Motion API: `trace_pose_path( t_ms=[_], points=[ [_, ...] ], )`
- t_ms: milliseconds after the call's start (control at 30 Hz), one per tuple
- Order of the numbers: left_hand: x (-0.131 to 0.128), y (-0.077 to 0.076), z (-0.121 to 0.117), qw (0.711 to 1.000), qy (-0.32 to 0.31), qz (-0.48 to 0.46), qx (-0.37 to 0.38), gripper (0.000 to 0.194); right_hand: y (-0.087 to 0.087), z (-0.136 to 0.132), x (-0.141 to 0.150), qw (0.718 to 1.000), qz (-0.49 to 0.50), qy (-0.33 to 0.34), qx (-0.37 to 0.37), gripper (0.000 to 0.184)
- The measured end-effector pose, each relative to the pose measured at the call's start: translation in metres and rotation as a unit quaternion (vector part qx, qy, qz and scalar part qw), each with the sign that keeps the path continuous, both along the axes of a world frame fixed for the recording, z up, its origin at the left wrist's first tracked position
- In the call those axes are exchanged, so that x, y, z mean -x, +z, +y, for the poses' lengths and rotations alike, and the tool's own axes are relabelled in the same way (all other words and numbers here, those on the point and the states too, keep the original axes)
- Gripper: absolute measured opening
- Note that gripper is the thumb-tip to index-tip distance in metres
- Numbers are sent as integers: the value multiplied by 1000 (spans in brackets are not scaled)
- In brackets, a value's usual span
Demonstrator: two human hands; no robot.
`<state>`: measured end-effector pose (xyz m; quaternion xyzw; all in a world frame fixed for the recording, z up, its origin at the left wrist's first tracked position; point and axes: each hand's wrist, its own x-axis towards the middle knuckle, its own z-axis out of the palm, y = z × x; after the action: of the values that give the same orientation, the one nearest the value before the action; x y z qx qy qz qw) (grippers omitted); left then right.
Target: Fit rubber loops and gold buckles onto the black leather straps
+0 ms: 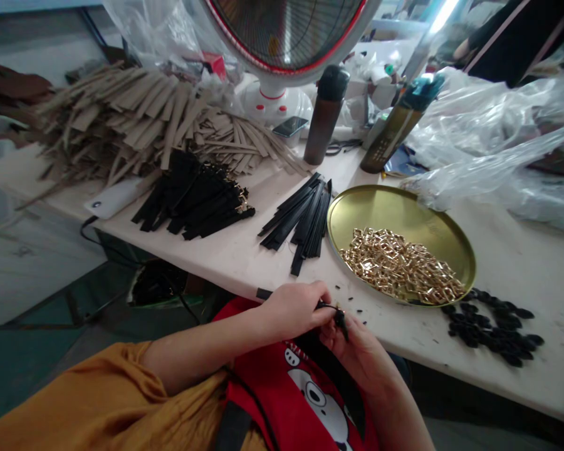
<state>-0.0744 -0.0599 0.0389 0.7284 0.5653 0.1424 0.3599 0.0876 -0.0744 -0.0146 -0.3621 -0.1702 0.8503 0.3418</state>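
Note:
My left hand (294,308) is closed in a pinch on a thin black strap (331,308) at the table's front edge. My right hand (357,347) is closed too, gripping the strap's lower end, where a small black piece (342,321) hangs. Both hands meet just below the edge, over a red apron (310,394) on my lap. A round brass tray (385,210) holding several small gold buckles (399,266) lies just beyond my hands. Loose black strips (305,216) lie left of the tray.
A pile of finished black strips with gold ends (197,197) and a heap of tan strips (141,119) sit at the left. Small black loops (493,326) lie at the right. Two bottles (326,116), a fan (282,37), a phone (290,126) and plastic bags (493,138) stand behind.

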Motion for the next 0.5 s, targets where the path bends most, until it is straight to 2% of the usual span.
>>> trace_pose_path(
  t_ms=[100,300,367,433,500],
  points=[
    [2,2,-3,1000,-9,-28,9,22,6,-4,1,1000,0,-9,-8,16],
    [10,12,-12,996,23,-82,33,21,16,-9,6,989,-76,-79,-100,19],
    [11,16,-16,994,29,-100,28,23,16,-9,8,970,-159,-108,-150,21],
    [12,19,-18,991,24,-128,30,24,19,-9,11,932,-262,-143,-206,24],
    [12,20,-20,987,20,-154,33,23,22,-8,13,902,-317,-170,-239,27]
  ],
)
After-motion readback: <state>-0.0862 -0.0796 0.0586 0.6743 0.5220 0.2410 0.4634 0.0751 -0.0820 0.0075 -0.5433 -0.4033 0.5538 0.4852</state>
